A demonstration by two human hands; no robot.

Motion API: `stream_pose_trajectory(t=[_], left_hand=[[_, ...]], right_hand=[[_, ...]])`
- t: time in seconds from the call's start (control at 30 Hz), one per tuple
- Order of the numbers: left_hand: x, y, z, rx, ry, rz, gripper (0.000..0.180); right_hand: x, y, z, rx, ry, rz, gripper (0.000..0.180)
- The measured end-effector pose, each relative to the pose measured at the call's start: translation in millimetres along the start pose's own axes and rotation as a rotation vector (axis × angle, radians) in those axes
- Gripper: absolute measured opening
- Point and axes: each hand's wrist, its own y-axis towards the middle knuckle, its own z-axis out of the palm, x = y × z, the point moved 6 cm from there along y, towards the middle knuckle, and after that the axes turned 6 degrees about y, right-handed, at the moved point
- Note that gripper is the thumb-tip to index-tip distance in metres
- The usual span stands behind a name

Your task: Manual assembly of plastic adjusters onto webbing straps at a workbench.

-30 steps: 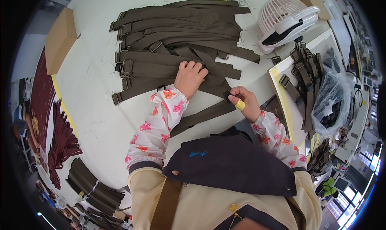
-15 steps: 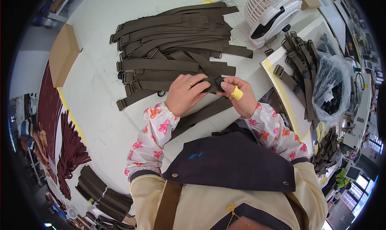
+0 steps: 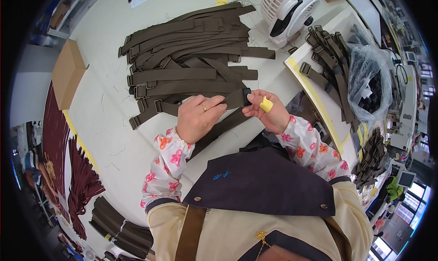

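My left forearm, in a white floral sleeve cover (image 3: 168,170), comes up from 7 o'clock; the left hand (image 3: 196,119) has its back uppermost, fingers drawn together toward 2 o'clock, a gold ring (image 3: 204,108) showing. Its fingertips are closed on an olive-brown webbing strap (image 3: 234,99). My right forearm, in a matching sleeve cover (image 3: 312,149), comes in from 4 o'clock; the right hand (image 3: 271,113) points toward 10 o'clock, fingers curled, pinching a small black fitting (image 3: 247,95) on that strap, with a yellow wrap (image 3: 266,104) around a digit. A short stretch of strap spans the gap between my 2 hands, at the 5 o'clock edge of a pile of buckled straps (image 3: 196,44) on the white table (image 3: 112,133); I cannot tell whether it touches those beneath. Around my grip, a portable fan (image 3: 273,10) stands at 1 o'clock, a clear plastic bag (image 3: 383,97) at 3, burgundy straps (image 3: 82,183) at 8 and a cardboard box (image 3: 68,74) at 9
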Motion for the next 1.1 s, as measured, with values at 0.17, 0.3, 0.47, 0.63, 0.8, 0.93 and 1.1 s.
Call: stream_pose_trajectory(t=[0.17,0.3,0.47,0.63,0.8,0.93,1.1], left_hand=[[-18.4,-9.0,-8.0,0.122,-0.017,0.112,0.019],[-20.9,-12.0,-8.6,0.179,-0.021,0.118,0.020],[-17.7,-20.7,-4.9,0.267,-0.091,0.036,0.020],[-16.6,-19.5,1.6,0.205,-0.137,0.010,0.019],[-23.0,-23.2,0.4,0.220,-0.142,0.026,0.019],[-18.8,-27.0,6.6,0.231,-0.217,-0.063,0.024],[-7.6,-27.7,8.9,0.228,-0.451,-0.378,0.018]], right_hand=[[-0.8,-6.5,-3.4,0.116,-0.123,0.187,0.022],[-0.2,-12.2,2.0,0.119,-0.302,0.209,0.021],[2.9,-10.4,8.5,0.185,-0.463,0.192,0.017],[-4.0,-10.5,23.3,0.209,-0.441,0.255,0.016],[-11.3,-9.5,16.8,0.256,-0.478,0.336,0.018],[-17.0,-9.4,33.8,0.284,-0.431,0.401,0.024],[-36.6,-2.5,37.3,0.337,-0.632,0.312,0.026]])
